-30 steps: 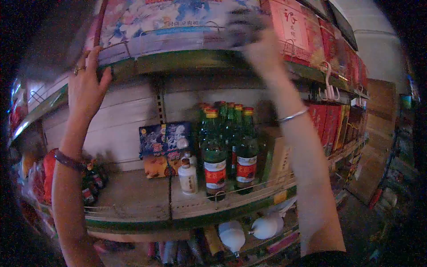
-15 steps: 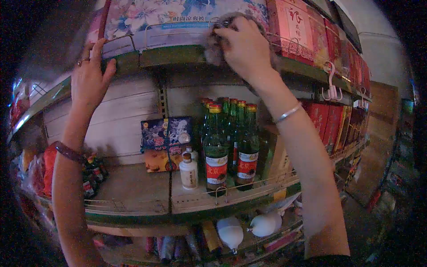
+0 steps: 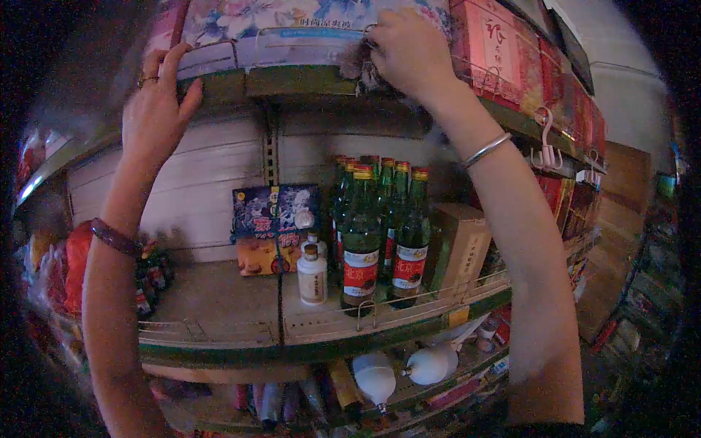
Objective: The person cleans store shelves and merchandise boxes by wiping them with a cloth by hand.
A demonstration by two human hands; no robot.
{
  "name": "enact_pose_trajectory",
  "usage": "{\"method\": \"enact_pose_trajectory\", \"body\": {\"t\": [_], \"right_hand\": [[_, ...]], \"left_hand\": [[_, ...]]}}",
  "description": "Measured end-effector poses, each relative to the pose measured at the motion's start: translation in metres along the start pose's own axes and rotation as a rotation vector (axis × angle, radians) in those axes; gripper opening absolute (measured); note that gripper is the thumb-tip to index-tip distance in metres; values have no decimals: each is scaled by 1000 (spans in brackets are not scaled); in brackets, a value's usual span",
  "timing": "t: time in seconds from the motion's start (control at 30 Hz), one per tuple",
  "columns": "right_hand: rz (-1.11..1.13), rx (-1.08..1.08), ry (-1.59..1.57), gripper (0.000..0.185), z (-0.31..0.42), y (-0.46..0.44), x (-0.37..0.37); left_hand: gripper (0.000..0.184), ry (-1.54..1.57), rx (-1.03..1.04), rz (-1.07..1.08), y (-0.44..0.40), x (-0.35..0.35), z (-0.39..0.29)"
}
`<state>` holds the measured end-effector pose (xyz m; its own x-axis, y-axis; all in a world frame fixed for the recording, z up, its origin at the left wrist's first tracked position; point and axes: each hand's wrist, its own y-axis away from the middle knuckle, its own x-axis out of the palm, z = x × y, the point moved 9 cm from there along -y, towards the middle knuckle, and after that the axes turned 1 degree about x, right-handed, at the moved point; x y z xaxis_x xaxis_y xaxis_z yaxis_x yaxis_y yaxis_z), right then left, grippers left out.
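Observation:
My left hand (image 3: 157,109) rests at the front edge of the upper shelf (image 3: 299,82), its fingers apart, thumb pointing up, nothing in its grasp. To the right, my right hand (image 3: 409,55) has its fingers curled round a dark, greyish cloth (image 3: 358,64) against the shelf's wire rail. Behind them stands a flowered box (image 3: 292,18) with blue and white print. Red boxes (image 3: 493,47) stand right of my right hand. The fingertips of my right hand are partly hidden by the hand itself.
Below are green bottles (image 3: 360,255), a white bottle (image 3: 312,277), a dark patterned box (image 3: 274,226) and a tan carton (image 3: 464,248) on the middle shelf (image 3: 219,332). A pink hook (image 3: 546,146) hangs at the right. White bulbs (image 3: 374,379) sit lower down.
My right hand swept left with the cloth, then moved slightly up and right. My left hand stays at the shelf edge. The view has shifted slightly.

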<state>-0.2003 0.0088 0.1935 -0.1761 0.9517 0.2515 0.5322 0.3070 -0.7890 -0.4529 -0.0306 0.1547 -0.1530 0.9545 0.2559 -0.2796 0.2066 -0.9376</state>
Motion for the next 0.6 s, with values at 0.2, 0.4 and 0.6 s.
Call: {"method": "enact_pose_trajectory", "body": {"t": [0.2,0.4,0.6], "right_hand": [[123,249,-372,19,-35,-1,29],[108,319,-201,18,-26,9,10],[-28,240,-14,17,-8,13,-11]], "left_hand": [[48,41,-31,45,0,3,0],[45,107,19,-42,3,-8,-1],[47,41,64,-107,1,-10,-5]]}}
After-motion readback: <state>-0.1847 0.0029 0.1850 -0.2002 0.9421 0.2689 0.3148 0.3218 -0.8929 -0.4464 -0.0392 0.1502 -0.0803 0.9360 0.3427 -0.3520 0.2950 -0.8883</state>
